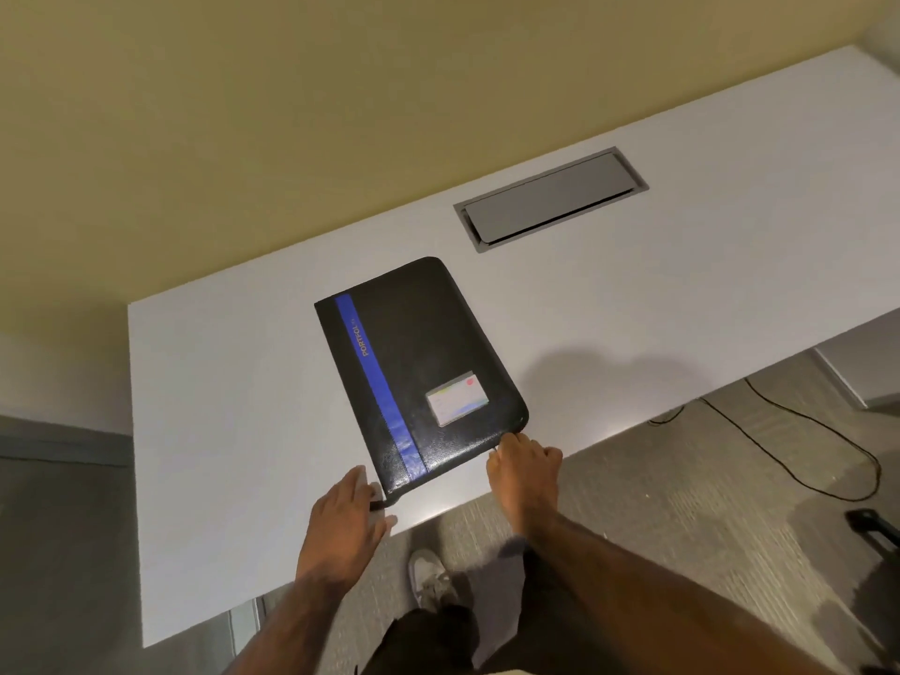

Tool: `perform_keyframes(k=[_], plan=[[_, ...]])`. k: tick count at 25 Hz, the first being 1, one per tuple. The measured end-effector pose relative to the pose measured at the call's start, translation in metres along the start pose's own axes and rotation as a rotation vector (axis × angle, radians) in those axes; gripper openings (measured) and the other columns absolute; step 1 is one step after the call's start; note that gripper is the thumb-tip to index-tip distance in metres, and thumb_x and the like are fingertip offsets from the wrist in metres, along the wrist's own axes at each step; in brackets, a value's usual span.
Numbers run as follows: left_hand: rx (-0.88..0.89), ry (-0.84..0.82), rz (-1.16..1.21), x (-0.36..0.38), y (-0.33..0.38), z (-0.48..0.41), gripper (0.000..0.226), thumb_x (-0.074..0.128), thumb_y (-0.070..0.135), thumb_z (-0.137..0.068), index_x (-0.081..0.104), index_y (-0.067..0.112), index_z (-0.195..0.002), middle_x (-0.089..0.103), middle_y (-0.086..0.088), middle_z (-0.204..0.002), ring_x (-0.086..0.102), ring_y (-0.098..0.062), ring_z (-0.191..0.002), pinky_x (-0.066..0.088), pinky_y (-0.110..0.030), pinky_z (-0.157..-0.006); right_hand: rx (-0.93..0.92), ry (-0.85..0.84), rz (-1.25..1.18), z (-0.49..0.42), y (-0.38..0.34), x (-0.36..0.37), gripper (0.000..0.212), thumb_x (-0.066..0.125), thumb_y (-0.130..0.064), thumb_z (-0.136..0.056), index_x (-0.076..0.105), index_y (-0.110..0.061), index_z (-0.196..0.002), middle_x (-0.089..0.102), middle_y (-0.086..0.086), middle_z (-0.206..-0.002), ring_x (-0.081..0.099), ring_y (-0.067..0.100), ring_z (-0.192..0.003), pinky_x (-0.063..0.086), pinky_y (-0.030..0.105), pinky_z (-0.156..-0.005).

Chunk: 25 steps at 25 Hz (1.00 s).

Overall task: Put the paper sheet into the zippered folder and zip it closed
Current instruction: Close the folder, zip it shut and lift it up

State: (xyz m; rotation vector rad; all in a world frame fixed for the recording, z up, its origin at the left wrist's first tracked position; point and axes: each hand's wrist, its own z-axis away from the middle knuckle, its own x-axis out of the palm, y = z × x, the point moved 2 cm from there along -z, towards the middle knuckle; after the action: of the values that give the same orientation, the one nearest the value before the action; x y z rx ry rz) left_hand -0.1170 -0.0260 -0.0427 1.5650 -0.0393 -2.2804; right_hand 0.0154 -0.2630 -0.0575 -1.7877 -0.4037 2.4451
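A black zippered folder (428, 343) with a blue stripe and a card in a clear pocket lies closed on the white desk (219, 392), near the front edge. My left hand (348, 523) rests at the folder's near left corner, fingers pinching a dark tab there. My right hand (523, 475) is at the folder's near right edge, fingers curled on what looks like the zipper pull. No paper sheet is in sight.
A grey cable hatch (550, 199) is set into the desk behind the folder. A yellow wall runs behind the desk. Black cables (798, 431) lie on the grey carpet at right. My shoe (431, 577) shows below the desk edge.
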Motion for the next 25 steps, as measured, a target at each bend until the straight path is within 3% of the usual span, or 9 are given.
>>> perform_keyframes(k=[2,4,6,8,9,13,19,25], plan=[[-0.08,0.032,0.063,-0.002,0.012,-0.005,0.067,0.065,0.062,-0.086,0.048,0.019,-0.135,0.053,-0.003,-0.134,0.061,-0.027,-0.108,0.052,-0.039,-0.086,0.055,-0.011,-0.045,-0.004,-0.002,0.001,0.014,0.066,-0.035,-0.092,0.066,-0.023,-0.1,0.069,-0.004,-0.088,0.061,0.013,-0.081,0.041,0.038,-0.087],[-0.12,0.031,0.058,-0.002,0.023,-0.014,0.086,0.059,0.068,-0.087,0.03,0.018,-0.15,0.039,-0.009,-0.152,0.056,-0.031,-0.122,0.054,-0.043,-0.09,0.073,-0.036,-0.041,-0.005,0.0,0.005,0.013,0.068,-0.034,-0.091,0.066,-0.023,-0.098,0.07,-0.004,-0.089,0.063,0.015,-0.082,0.04,0.039,-0.087],[-0.099,-0.014,-0.02,0.003,0.038,-0.021,0.102,0.048,0.071,-0.091,-0.002,0.018,-0.162,-0.001,-0.01,-0.17,0.027,-0.036,-0.151,0.043,-0.048,-0.111,0.076,-0.038,-0.058,-0.003,0.001,0.008,0.01,0.068,-0.034,-0.091,0.065,-0.025,-0.094,0.068,-0.005,-0.085,0.062,0.014,-0.079,0.04,0.039,-0.086],[-0.044,-0.031,-0.107,0.007,0.054,-0.035,0.106,0.038,0.075,-0.091,-0.025,0.021,-0.156,-0.028,-0.007,-0.167,-0.003,-0.038,-0.156,0.031,-0.05,-0.119,0.084,-0.018,-0.106,-0.004,0.0,0.007,0.009,0.069,-0.033,-0.091,0.064,-0.026,-0.09,0.067,-0.006,-0.082,0.06,0.013,-0.076,0.037,0.038,-0.086],[-0.032,-0.035,-0.133,0.008,0.062,-0.043,0.105,0.035,0.076,-0.091,-0.028,0.021,-0.154,-0.031,-0.007,-0.165,-0.008,-0.04,-0.155,0.031,-0.051,-0.119,0.086,-0.012,-0.125,-0.004,0.0,0.008,0.009,0.069,-0.033,-0.091,0.064,-0.025,-0.091,0.068,-0.006,-0.082,0.06,0.013,-0.077,0.036,0.037,-0.086],[-0.106,-0.071,-0.199,0.017,0.083,-0.067,0.099,0.031,0.072,-0.094,-0.015,0.012,-0.159,-0.027,-0.014,-0.166,-0.008,-0.048,-0.153,0.044,-0.058,-0.108,0.095,0.008,-0.148,-0.003,-0.002,0.008,0.009,0.069,-0.031,-0.091,0.065,-0.024,-0.096,0.07,-0.004,-0.09,0.059,0.014,-0.081,0.035,0.037,-0.088],[-0.083,-0.144,-0.408,0.026,0.082,-0.069,0.085,0.016,0.061,-0.102,-0.012,0.004,-0.158,-0.019,-0.026,-0.162,0.005,-0.056,-0.15,0.055,-0.056,-0.095,0.02,0.046,-0.008,-0.011,0.011,-0.009,0.018,0.073,-0.032,-0.086,0.066,-0.023,-0.1,0.07,-0.004,-0.093,0.062,0.014,-0.085,0.041,0.041,-0.089],[-0.118,-0.185,-0.373,0.019,0.099,-0.075,0.083,0.015,0.06,-0.102,-0.011,0.005,-0.159,-0.013,-0.025,-0.166,0.004,-0.056,-0.15,0.058,-0.055,-0.089,0.067,0.04,-0.067,-0.01,-0.001,-0.008,0.012,0.068,-0.025,-0.09,0.067,-0.018,-0.099,0.069,-0.001,-0.09,0.064,0.017,-0.085,0.045,0.04,-0.085]])
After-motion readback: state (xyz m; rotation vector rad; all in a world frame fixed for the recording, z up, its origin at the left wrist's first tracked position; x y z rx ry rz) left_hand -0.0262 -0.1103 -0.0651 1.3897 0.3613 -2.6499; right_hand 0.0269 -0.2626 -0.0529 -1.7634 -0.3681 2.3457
